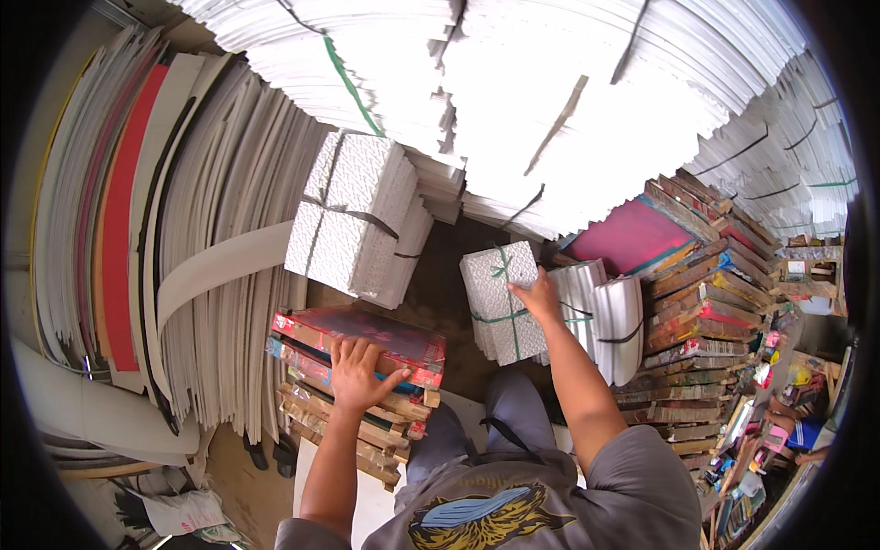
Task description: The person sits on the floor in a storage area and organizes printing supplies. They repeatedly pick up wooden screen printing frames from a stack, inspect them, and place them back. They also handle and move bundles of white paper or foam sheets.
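My right hand (539, 295) grips the right edge of a bundle of white textured sheets (500, 284), its thumb on the top face and its other fingers partly hidden. Green strapping crosses the bundle and is knotted near its top. My left hand (357, 371) lies on the near side of a stack of wooden screen frames (344, 422), fingers forward and thumb spread to the right. The top frame has red-taped edges and a dark mesh. Just right of my right hand lean more white strapped bundles (605, 316).
Large white sheet stacks (587, 101) fill the far side. A bundle tied in black (341, 215) stands beyond the frames. Upright boards (234, 238) line the left, one curling outward. More wooden frames (706, 293) are piled at right, beside cluttered shelves (779, 431).
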Action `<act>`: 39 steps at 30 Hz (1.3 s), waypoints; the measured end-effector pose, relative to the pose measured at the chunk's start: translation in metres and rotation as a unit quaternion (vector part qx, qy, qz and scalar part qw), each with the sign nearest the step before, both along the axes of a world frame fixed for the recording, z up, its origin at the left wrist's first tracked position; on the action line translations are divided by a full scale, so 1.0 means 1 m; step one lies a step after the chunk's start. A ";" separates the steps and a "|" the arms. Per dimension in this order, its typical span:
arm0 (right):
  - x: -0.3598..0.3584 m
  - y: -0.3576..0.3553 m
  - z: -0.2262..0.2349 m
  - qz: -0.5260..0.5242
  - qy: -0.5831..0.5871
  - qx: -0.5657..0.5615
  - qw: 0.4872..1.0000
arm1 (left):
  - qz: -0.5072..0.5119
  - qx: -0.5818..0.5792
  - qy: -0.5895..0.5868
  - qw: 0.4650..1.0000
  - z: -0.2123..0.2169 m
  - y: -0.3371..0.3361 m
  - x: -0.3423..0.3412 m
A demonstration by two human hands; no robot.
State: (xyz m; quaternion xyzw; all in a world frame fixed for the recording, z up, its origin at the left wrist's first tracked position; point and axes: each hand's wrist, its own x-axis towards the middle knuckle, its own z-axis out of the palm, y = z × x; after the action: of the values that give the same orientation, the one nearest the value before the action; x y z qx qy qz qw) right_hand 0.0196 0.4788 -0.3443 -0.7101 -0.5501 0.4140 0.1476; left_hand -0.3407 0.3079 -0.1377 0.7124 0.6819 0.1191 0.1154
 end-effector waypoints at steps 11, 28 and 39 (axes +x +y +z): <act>-0.048 0.018 0.025 0.086 -0.012 -0.029 0.996 | 0.015 -0.006 -0.001 1.000 0.002 0.001 0.000; -0.111 0.122 0.025 0.276 -0.052 0.070 0.957 | 0.010 -0.006 -0.004 1.000 0.003 0.006 -0.001; -0.039 -0.066 -0.033 -0.396 0.382 -0.222 0.805 | 0.012 -0.006 -0.018 1.000 0.000 0.008 0.001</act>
State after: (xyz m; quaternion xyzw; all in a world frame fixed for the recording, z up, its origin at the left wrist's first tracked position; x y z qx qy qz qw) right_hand -0.0198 0.4125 -0.3771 -0.6644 -0.0138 0.6678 0.3354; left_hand -0.3395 0.3164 -0.1377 0.7013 0.6889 0.1288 0.1302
